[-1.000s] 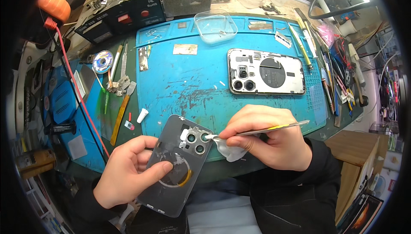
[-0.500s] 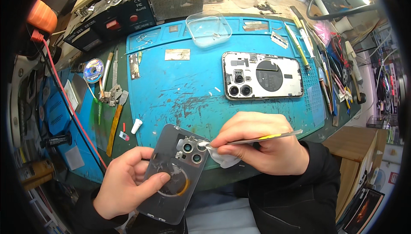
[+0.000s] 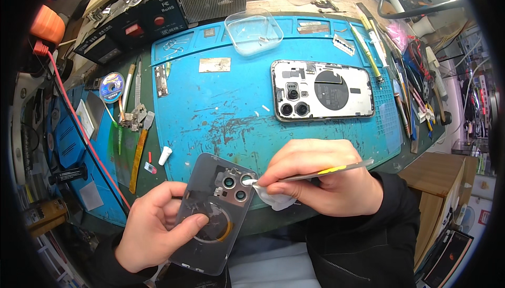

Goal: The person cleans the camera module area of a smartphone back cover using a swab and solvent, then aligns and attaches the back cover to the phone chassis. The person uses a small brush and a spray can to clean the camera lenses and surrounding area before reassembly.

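Observation:
My left hand point(image 3: 152, 225) grips a dark grey phone back cover point(image 3: 214, 219), inner face up, with the thumb pressed near its round charging ring. Camera rings show in the cover's upper part. My right hand point(image 3: 342, 193) is closed round grey tweezers point(image 3: 326, 170) with a yellow patch. A white wipe point(image 3: 278, 200) is pinched in the same fingers, and its bunched tip touches the right-hand camera ring, hiding part of it. Beyond my hands an opened phone point(image 3: 355, 96) lies on the blue mat, its cameras and round black coil exposed.
A clear plastic tub point(image 3: 253, 38) stands at the mat's far edge. A small white cap point(image 3: 165, 155) and a brown-handled scraper point(image 3: 139, 154) lie left of the cover. Pens and tools point(image 3: 402, 93) line the right side. A black powered unit point(image 3: 134, 30) stands at the back left.
The wipe's tip has shifted slightly at the right-hand camera ring. Both hands keep their hold, and the cover stays nearly in place. The whole view has moved a little.

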### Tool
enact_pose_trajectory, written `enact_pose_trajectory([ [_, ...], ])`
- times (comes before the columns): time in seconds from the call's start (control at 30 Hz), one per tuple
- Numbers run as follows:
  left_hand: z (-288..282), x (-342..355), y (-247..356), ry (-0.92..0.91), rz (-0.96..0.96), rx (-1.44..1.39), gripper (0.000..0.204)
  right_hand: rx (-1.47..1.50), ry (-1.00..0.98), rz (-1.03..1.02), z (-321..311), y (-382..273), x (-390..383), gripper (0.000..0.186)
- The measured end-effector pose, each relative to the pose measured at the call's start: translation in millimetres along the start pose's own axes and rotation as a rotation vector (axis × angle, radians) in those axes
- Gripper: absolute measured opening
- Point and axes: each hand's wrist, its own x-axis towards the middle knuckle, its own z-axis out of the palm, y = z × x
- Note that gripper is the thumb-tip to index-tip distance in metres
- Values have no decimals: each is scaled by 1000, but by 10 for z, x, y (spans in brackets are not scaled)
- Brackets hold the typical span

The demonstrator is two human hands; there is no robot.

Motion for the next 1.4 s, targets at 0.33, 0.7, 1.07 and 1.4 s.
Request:
enact_pose_trajectory([
  [0.33, 12, -23, -1, 17, 4, 0, 37, 1, 37, -33, 13, 38, 18, 14],
  [0.7, 14, -12, -2, 18, 11, 6, 37, 15, 9, -13, -13, 40, 1, 14],
  [1.07, 9, -3, 15, 20, -13, -44, 38, 33, 11, 22, -29, 6, -6, 11],
  [1.4, -8, 6, 25, 13, -18, -23, 38, -1, 37, -44, -7, 55, -13, 12],
])
